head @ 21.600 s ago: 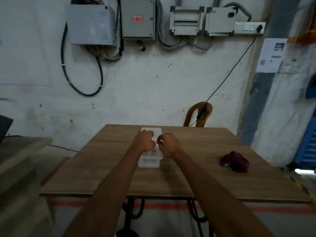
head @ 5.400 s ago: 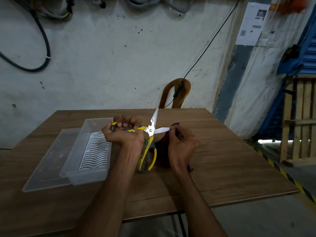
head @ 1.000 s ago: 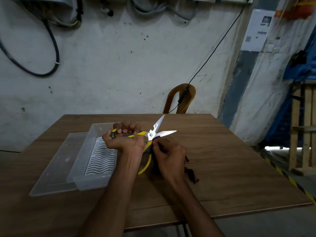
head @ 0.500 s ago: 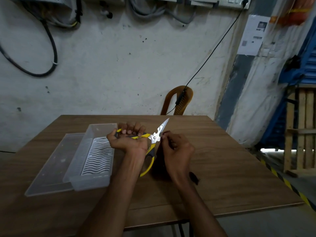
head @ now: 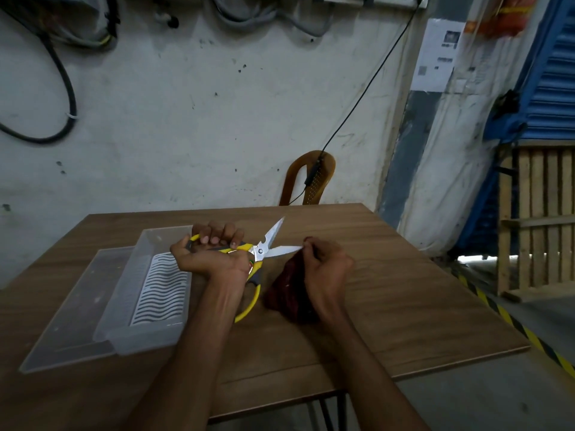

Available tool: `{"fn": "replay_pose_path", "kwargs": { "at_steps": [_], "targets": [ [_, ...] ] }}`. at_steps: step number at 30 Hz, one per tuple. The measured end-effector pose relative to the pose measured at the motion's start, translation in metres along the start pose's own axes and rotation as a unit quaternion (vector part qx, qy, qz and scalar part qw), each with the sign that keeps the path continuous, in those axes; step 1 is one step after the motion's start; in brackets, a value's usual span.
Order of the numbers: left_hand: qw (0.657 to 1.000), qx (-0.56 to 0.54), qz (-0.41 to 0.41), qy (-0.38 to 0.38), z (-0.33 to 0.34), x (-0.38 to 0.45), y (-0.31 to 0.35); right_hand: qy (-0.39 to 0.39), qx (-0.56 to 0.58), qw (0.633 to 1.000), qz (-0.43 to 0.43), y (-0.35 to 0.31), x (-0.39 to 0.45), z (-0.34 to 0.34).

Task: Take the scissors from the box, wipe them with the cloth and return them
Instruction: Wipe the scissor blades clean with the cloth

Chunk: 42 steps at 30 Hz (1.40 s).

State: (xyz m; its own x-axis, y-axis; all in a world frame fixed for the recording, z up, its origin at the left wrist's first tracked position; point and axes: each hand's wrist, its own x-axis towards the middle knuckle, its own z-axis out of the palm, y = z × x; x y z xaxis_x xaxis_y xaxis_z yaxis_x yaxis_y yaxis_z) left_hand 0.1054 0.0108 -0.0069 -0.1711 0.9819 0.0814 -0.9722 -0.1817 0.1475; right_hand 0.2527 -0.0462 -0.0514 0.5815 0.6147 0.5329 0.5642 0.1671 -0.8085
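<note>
My left hand grips the upper handle of the yellow-and-grey scissors, held above the table with the blades spread apart. One blade points up and to the right, the other points right. My right hand pinches the dark red cloth around the tip of the lower blade; the rest of the cloth hangs down to the table. The clear plastic box with a white slotted insert stands open at my left, nothing in it.
The box's clear lid lies flat on the wooden table, partly under the box. A brown plastic chair stands behind the table's far edge with a black cable hanging over it. Wooden pallets and yellow-black floor tape are at the right.
The blades have opened wider again. My right hand slid with the cloth from near the pivot out to the tip of the lower blade. My left hand kept its grip.
</note>
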Motion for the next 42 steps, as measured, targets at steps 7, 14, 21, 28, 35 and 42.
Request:
{"fn": "replay_pose_path", "kwargs": {
  "at_steps": [7,14,21,28,35,42],
  "targets": [
    [1.000,-0.016,-0.014,-0.011,-0.002,-0.001,-0.006,0.040,0.114,0.992,0.026,-0.018,-0.015,-0.030],
    [0.999,-0.006,-0.018,-0.028,-0.004,-0.004,-0.006,-0.024,0.053,0.993,-0.102,-0.038,-0.047,0.014],
    [1.000,0.001,-0.015,-0.021,0.000,-0.006,-0.006,0.041,0.054,0.998,-0.008,-0.025,-0.019,-0.003],
    [0.999,-0.011,-0.022,-0.035,-0.003,0.000,-0.002,0.000,-0.034,0.991,-0.128,-0.044,-0.007,-0.004],
    [1.000,-0.025,-0.012,-0.003,-0.002,0.000,0.000,-0.030,-0.057,0.990,-0.129,-0.052,0.015,-0.012],
    [0.999,-0.041,-0.017,0.015,-0.003,0.002,0.002,0.020,0.135,0.990,0.038,-0.040,-0.014,-0.058]
  ]
}}
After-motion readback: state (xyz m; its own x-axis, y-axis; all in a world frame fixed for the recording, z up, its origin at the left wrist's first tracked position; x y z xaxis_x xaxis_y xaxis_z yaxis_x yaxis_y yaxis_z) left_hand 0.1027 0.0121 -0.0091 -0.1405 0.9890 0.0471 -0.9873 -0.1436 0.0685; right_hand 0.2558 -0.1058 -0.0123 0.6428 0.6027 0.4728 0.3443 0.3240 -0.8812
